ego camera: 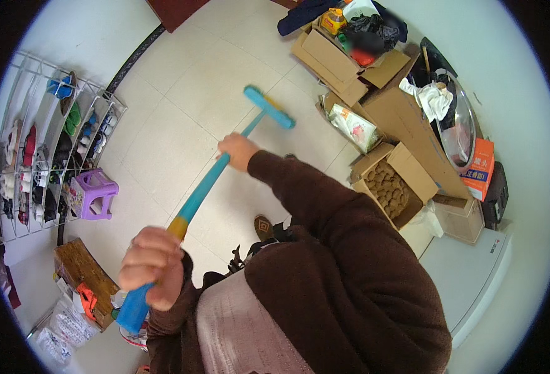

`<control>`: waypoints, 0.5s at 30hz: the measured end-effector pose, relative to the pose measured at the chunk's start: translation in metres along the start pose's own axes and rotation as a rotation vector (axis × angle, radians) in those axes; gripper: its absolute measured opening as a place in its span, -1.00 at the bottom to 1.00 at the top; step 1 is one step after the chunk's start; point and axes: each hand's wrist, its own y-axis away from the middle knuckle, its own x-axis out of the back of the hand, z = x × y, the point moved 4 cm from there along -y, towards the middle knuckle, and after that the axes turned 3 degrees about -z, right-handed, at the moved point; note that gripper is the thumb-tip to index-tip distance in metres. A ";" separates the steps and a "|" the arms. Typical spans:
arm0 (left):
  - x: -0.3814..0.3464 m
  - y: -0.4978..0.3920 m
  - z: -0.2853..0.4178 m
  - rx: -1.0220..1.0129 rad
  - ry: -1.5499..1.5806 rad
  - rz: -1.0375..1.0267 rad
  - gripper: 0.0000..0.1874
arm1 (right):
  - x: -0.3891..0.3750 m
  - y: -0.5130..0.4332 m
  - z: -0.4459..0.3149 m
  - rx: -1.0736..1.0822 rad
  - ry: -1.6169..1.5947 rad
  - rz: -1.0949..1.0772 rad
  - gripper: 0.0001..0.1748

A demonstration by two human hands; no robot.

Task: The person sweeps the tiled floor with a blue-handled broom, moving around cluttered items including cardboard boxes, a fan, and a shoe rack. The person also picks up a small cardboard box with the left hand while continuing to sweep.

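A long push broom (206, 183) with a turquoise pole slants from the lower left up to its blue head (269, 107), which lies on the pale tiled floor (163, 121). My left hand (151, 266) is closed round the pole's thick end, between its yellow band and blue grip. Farther down the pole, nearer the head, my right hand (238, 152) grips it too. Yellowish bristles show along the far edge of the head. Both hands are slightly blurred. A brown shoe (264, 227) stands on the floor below the pole.
At the left are a wire shoe rack (41, 182) and a purple plastic stool (101, 194). A wooden box (84, 276) stands lower left. Open cardboard boxes (427, 170) line the right wall, one holding egg-tray-like packing (387, 189). A white appliance top (464, 271) lies lower right.
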 end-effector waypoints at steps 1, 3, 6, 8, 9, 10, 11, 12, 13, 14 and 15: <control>-0.010 0.000 -0.021 0.057 -0.023 -0.002 -0.63 | 0.014 -0.009 0.022 -0.037 0.047 0.024 -0.92; -0.024 0.006 -0.076 0.162 -0.037 -0.026 -0.69 | 0.041 -0.021 0.080 -0.143 0.135 0.013 -0.93; -0.054 0.012 -0.150 0.370 -0.050 -0.135 -0.84 | 0.056 -0.029 0.172 -0.194 0.220 -0.025 -0.94; -0.061 0.012 -0.168 0.454 -0.161 -0.167 -0.88 | 0.054 -0.039 0.184 -0.261 0.292 -0.241 -0.92; -0.061 0.009 -0.174 0.455 -0.180 -0.152 -0.90 | 0.053 -0.044 0.193 -0.294 0.275 -0.325 -0.91; -0.055 0.002 -0.174 0.421 -0.196 -0.072 -0.93 | 0.040 -0.047 0.192 -0.202 0.226 -0.283 -0.89; -0.048 -0.015 -0.167 0.423 -0.252 -0.028 -0.87 | 0.022 -0.050 0.184 -0.118 0.177 -0.237 -0.88; -0.035 -0.026 -0.157 0.365 -0.249 0.106 -0.79 | 0.014 -0.057 0.155 -0.115 0.071 -0.264 -0.88; -0.038 -0.052 -0.143 0.348 -0.243 0.128 -0.78 | 0.012 -0.062 0.125 -0.115 -0.033 -0.284 -0.88; -0.043 -0.075 -0.131 0.365 -0.234 0.117 -0.79 | 0.007 -0.067 0.106 -0.065 -0.120 -0.297 -0.89; -0.046 -0.091 -0.120 0.346 -0.253 0.078 -0.80 | 0.003 -0.071 0.088 -0.007 -0.206 -0.313 -0.90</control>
